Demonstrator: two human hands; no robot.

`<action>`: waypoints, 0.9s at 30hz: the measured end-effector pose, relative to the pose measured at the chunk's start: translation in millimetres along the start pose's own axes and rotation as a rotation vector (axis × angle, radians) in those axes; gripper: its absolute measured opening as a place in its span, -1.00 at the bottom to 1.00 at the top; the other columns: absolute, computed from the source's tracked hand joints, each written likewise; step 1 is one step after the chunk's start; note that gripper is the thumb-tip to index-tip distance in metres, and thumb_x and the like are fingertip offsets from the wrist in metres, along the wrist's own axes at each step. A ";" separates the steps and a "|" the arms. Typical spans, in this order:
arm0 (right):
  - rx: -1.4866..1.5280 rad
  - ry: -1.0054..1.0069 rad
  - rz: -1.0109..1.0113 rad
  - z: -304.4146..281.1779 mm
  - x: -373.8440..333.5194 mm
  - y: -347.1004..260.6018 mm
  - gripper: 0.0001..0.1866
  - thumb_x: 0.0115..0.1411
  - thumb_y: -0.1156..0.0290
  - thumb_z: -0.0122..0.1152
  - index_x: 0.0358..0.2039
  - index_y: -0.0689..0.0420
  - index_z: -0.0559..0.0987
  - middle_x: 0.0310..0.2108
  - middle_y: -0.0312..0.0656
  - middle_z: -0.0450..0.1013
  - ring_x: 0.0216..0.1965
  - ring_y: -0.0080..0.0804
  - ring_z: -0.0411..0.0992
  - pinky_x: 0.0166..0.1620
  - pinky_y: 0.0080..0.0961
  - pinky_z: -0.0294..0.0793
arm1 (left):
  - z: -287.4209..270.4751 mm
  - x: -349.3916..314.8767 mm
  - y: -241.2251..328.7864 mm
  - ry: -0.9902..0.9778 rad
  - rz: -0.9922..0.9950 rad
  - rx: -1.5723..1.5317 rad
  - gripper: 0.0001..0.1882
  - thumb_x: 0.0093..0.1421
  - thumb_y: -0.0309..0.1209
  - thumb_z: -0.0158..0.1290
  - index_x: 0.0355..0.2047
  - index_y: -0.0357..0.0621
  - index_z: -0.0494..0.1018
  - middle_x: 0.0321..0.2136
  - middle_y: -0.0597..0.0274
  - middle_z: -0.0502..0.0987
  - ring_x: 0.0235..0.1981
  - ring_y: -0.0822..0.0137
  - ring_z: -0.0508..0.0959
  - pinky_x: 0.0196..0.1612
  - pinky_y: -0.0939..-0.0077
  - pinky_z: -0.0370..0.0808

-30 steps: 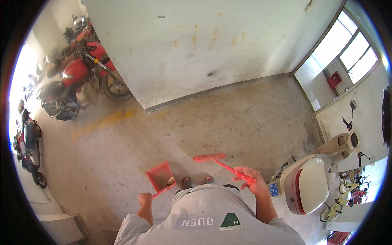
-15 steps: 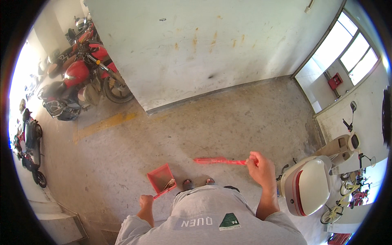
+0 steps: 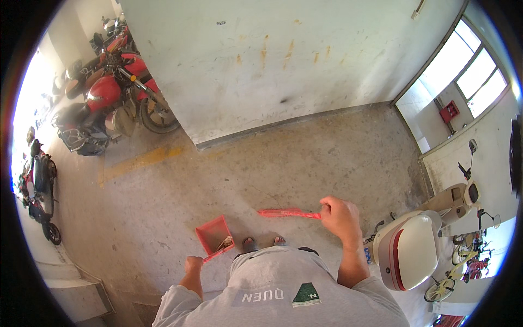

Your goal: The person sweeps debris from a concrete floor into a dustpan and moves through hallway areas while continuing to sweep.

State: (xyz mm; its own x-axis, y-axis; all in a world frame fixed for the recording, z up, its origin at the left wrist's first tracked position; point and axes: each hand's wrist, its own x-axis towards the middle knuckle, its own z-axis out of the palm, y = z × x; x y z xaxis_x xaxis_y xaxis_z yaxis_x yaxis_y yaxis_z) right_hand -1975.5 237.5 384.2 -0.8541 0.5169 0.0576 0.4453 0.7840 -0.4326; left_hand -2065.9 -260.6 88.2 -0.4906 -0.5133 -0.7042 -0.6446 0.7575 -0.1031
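Note:
My left hand is closed round the handle of a red dustpan, which sits low at my left with its pan facing away from me. Brownish debris lies in the pan's near right corner. On the other side, my right hand grips the end of a red broom. The broom points leftward across the front of my feet, its head near the dustpan but apart from it. Whether its bristles touch the floor I cannot tell.
A white wall stands ahead. Red motorcycles are parked at far left, another motorbike below them. Close at my right is a scooter with a cream top box. A low ledge lies at lower left, a doorway far right.
My right hand has shifted slightly left and a little away from me, still gripping the broom. The dustpan has risen a few pixels with my left hand; the view has tilted slightly.

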 end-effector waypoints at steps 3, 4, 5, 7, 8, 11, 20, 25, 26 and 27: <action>0.044 0.057 -0.066 7.9 4.0 -5.8 -0.86 0.03 0.39 0.15 -0.37 0.07 0.59 -0.53 -0.07 0.53 -0.47 -0.06 0.51 -0.42 -0.20 0.47 | 12.9 23.8 -11.4 0.060 0.004 0.021 -0.64 0.02 -0.29 0.03 -0.24 -0.27 0.57 -0.18 -0.11 0.56 -0.09 0.03 0.56 -0.05 0.22 0.48; 0.052 0.065 -0.073 7.4 5.6 -9.0 -0.87 0.04 0.39 0.15 -0.37 0.07 0.59 -0.55 -0.07 0.52 -0.48 -0.06 0.51 -0.43 -0.20 0.47 | 14.5 27.0 -12.0 0.067 0.003 0.026 -0.64 0.02 -0.28 0.03 -0.23 -0.26 0.57 -0.17 -0.11 0.56 -0.09 0.02 0.56 -0.04 0.21 0.48; 0.060 0.072 -0.080 6.9 6.8 -10.7 -0.87 0.04 0.39 0.16 -0.37 0.07 0.58 -0.56 -0.06 0.52 -0.48 -0.06 0.51 -0.43 -0.21 0.47 | 15.8 29.9 -13.2 0.075 0.001 0.029 -0.63 0.02 -0.28 0.04 -0.23 -0.26 0.56 -0.17 -0.11 0.56 -0.08 0.01 0.55 -0.04 0.20 0.47; 0.061 0.077 -0.075 8.0 7.6 -8.5 -0.87 0.05 0.38 0.16 -0.38 0.08 0.58 -0.57 -0.06 0.51 -0.48 -0.06 0.51 -0.43 -0.21 0.47 | 8.7 17.0 -4.0 0.066 0.020 0.021 -0.62 0.02 -0.27 0.03 -0.22 -0.25 0.56 -0.15 -0.12 0.55 -0.07 -0.01 0.55 -0.03 0.19 0.47; 0.062 0.080 -0.071 8.3 7.6 -7.4 -0.87 0.05 0.38 0.16 -0.38 0.08 0.58 -0.58 -0.06 0.51 -0.49 -0.06 0.51 -0.43 -0.22 0.47 | 6.1 12.5 -0.4 0.062 0.029 0.018 -0.62 0.02 -0.27 0.03 -0.21 -0.25 0.56 -0.15 -0.12 0.55 -0.07 -0.02 0.54 -0.02 0.19 0.46; 0.081 0.079 -0.063 5.9 7.8 -10.2 -0.87 0.04 0.37 0.17 -0.39 0.09 0.57 -0.59 -0.06 0.51 -0.50 -0.06 0.51 -0.44 -0.22 0.47 | 8.1 16.2 -6.8 0.088 0.033 -0.020 -0.61 0.02 -0.26 0.03 -0.20 -0.24 0.56 -0.14 -0.13 0.54 -0.06 -0.03 0.54 -0.02 0.19 0.46; 0.118 0.084 -0.074 5.2 2.9 -9.3 -0.85 0.04 0.33 0.20 -0.38 0.09 0.57 -0.58 -0.07 0.51 -0.51 -0.07 0.51 -0.45 -0.24 0.47 | 10.7 28.3 -9.8 0.092 0.051 0.004 -0.63 0.02 -0.27 0.03 -0.24 -0.27 0.57 -0.16 -0.13 0.55 -0.07 -0.03 0.54 -0.03 0.20 0.46; 0.190 0.060 -0.064 6.9 -4.2 -10.3 -0.84 0.04 0.34 0.20 -0.36 0.10 0.57 -0.57 -0.07 0.51 -0.51 -0.08 0.51 -0.45 -0.26 0.47 | 2.3 13.1 -4.5 0.059 0.045 -0.011 -0.63 0.01 -0.29 0.02 -0.24 -0.27 0.57 -0.17 -0.14 0.55 -0.08 -0.03 0.55 -0.04 0.20 0.46; 0.198 0.064 -0.070 7.1 -5.5 -10.1 -0.84 0.04 0.34 0.20 -0.36 0.10 0.57 -0.57 -0.07 0.51 -0.51 -0.08 0.51 -0.45 -0.26 0.47 | 2.3 11.6 -4.7 0.062 0.044 -0.019 -0.64 0.01 -0.30 0.02 -0.25 -0.27 0.57 -0.17 -0.14 0.55 -0.08 -0.03 0.55 -0.04 0.21 0.46; 0.192 0.066 -0.075 7.0 -6.2 -10.4 -0.84 0.04 0.34 0.20 -0.36 0.10 0.57 -0.57 -0.07 0.51 -0.51 -0.09 0.51 -0.45 -0.26 0.47 | 2.2 11.9 -5.2 0.065 0.044 -0.017 -0.63 0.01 -0.30 0.02 -0.24 -0.27 0.57 -0.17 -0.14 0.55 -0.08 -0.03 0.55 -0.04 0.20 0.46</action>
State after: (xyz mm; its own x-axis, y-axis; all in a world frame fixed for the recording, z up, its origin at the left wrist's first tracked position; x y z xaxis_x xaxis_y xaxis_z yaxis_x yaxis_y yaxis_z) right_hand -1976.7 223.7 382.1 -0.8607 0.4856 0.1526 0.3161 0.7449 -0.5875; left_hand -2067.1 -269.7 78.9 -0.5552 -0.5050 -0.6608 -0.6312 0.7732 -0.0607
